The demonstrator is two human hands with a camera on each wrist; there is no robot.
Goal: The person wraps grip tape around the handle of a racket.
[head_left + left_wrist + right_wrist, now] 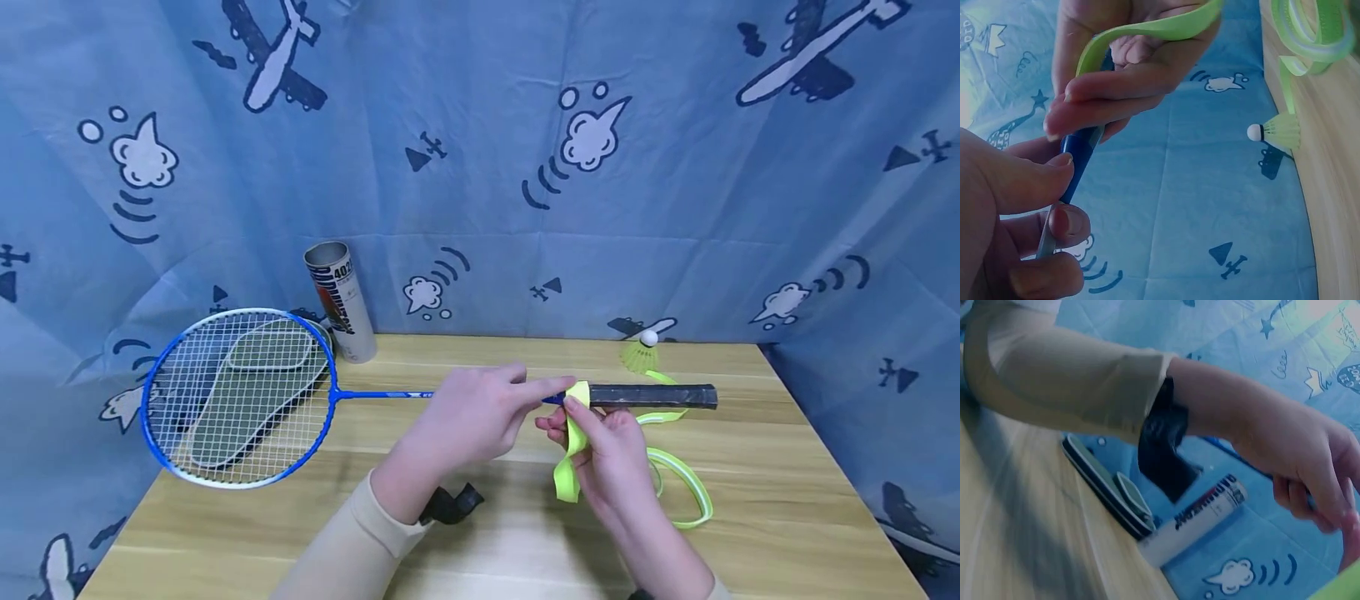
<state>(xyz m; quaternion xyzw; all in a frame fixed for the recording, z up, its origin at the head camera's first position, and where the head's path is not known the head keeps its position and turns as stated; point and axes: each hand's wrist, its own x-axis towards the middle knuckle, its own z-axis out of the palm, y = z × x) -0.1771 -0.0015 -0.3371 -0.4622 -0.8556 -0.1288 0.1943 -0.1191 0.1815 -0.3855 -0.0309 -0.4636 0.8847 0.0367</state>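
Observation:
A blue and white badminton racket (238, 482) spans the head view, its strung head at left and its black handle (652, 396) at right. My left hand (480, 417) grips the shaft just below the handle's blue cone (1080, 159), index finger stretched toward the tape. Bright yellow-green grip tape (577, 433) passes over the handle's upper end. My right hand (618, 454) pinches this tape against the handle with its thumb. In the left wrist view a strip of tape (1147, 29) runs across the right palm. Part of the shaft is hidden behind the left hand.
More tape (701, 492) lies looped on the wooden table (780, 467). A yellow shuttlecock (640, 357) sits at the back edge, near the blue patterned curtain (495, 275). Behind the racket head lie a grey-green racket bag (225, 417) and an upright shuttlecock tube (348, 312).

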